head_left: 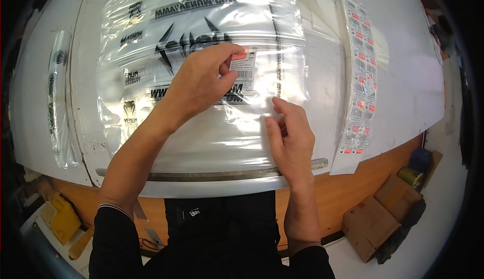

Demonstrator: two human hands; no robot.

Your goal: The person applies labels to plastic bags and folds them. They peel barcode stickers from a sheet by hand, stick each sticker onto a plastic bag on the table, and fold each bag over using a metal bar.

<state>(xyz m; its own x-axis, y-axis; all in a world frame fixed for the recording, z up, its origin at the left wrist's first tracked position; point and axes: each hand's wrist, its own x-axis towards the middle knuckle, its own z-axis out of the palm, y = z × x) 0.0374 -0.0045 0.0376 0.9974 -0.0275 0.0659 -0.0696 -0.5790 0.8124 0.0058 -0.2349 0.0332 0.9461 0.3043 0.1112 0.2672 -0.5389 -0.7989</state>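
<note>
label sheets (359,77) right of plastic bags (232,122); metal strip (217,175) across near edge

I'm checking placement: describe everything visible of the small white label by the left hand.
The small white label has a red UNIQUE block, a dark emblem at top right, fine print and a barcode. It looks papery and flat, over the clear plastic bag with black print. The bare left hand is at its left edge; adhesion is unclear.
</note>
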